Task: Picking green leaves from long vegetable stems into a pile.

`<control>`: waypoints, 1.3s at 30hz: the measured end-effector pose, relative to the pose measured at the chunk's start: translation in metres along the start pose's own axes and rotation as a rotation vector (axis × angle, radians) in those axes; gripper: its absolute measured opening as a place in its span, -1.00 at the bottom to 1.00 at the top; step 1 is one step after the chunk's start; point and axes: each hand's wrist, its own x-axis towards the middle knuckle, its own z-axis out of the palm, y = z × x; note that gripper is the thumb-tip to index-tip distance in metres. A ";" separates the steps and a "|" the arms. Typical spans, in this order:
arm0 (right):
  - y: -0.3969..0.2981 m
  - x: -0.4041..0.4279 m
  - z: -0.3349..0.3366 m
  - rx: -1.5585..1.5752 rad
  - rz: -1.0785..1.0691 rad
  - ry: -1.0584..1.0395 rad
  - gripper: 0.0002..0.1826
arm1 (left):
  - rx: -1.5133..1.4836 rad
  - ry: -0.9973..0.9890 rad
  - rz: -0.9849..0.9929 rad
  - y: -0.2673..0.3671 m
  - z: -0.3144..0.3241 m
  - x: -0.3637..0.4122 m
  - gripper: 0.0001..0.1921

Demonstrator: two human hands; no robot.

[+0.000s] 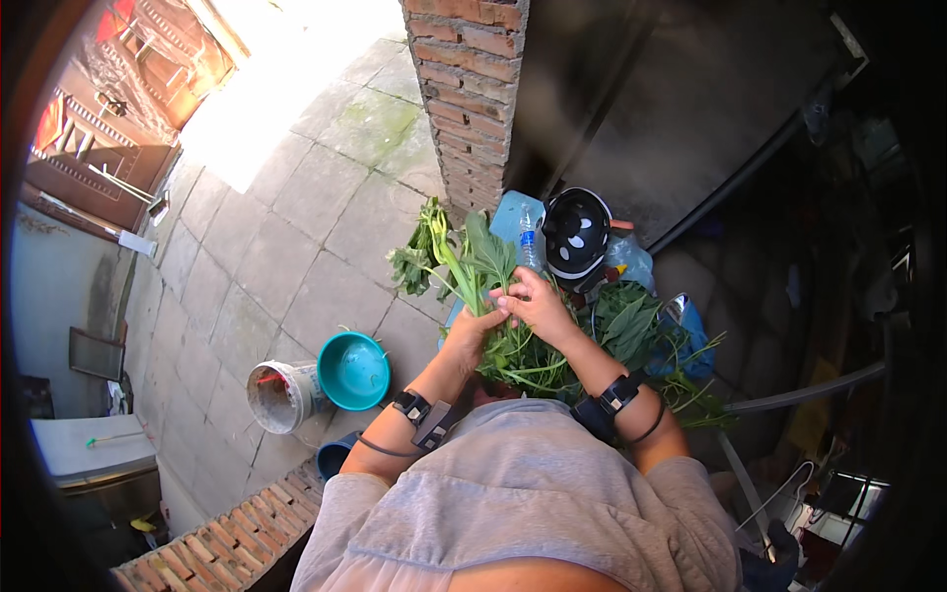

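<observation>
Both my hands are close together over a heap of leafy green stems (525, 359) in front of my body. My left hand (477, 329) is closed around the lower part of a bunch of pale green stalks (462, 277), whose leaves hang to the upper left. My right hand (536, 303) meets it at the fingertips and pinches a stem with broad green leaves (488, 248). Part of each grip is hidden behind the fingers. More dark broad leaves (625, 318) lie right of my right forearm.
A black helmet (577, 233) and a clear plastic bottle (527, 240) stand beyond my hands, near a brick pillar (473, 96). To the left are a teal basin (354, 371) and a dirty white bucket (277, 397) on the paving. A blue plastic bag (692, 344) is at right.
</observation>
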 end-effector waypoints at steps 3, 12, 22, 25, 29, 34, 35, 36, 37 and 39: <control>0.007 -0.007 0.001 -0.168 -0.084 0.177 -0.52 | 0.003 0.061 -0.066 0.001 0.000 -0.004 -0.74; -0.045 -0.034 -0.007 -0.652 -0.418 0.323 -0.58 | -0.037 0.050 -0.116 -0.003 -0.011 -0.006 -0.84; -0.018 -0.029 -0.019 -0.983 -0.555 0.026 -0.81 | -0.027 0.026 -0.117 -0.003 -0.007 -0.006 -0.88; -0.028 -0.032 -0.012 -1.010 -0.491 0.013 -0.86 | 0.010 0.000 -0.131 -0.001 -0.007 -0.005 -0.87; -0.033 -0.029 -0.011 -1.255 -0.668 0.000 -0.97 | 0.127 -0.017 -0.154 -0.001 -0.005 -0.003 -0.84; -0.031 -0.033 -0.009 -1.347 -0.653 -0.022 -0.94 | 0.170 -0.046 -0.144 0.000 -0.002 -0.007 -0.78; -0.035 -0.035 -0.008 -1.309 -0.604 -0.040 -0.91 | 0.156 -0.058 -0.137 0.001 0.000 -0.009 -0.75; -0.037 -0.036 -0.007 -1.269 -0.555 -0.058 -0.88 | 0.160 -0.061 -0.139 0.002 0.000 -0.010 -0.75; -0.034 -0.034 -0.008 -1.268 -0.554 -0.052 -0.88 | 0.168 -0.075 -0.161 0.003 -0.001 -0.010 -0.74; -0.029 -0.030 -0.009 -1.067 -0.499 -0.102 -0.88 | 0.180 -0.092 -0.188 0.004 -0.001 -0.011 -0.72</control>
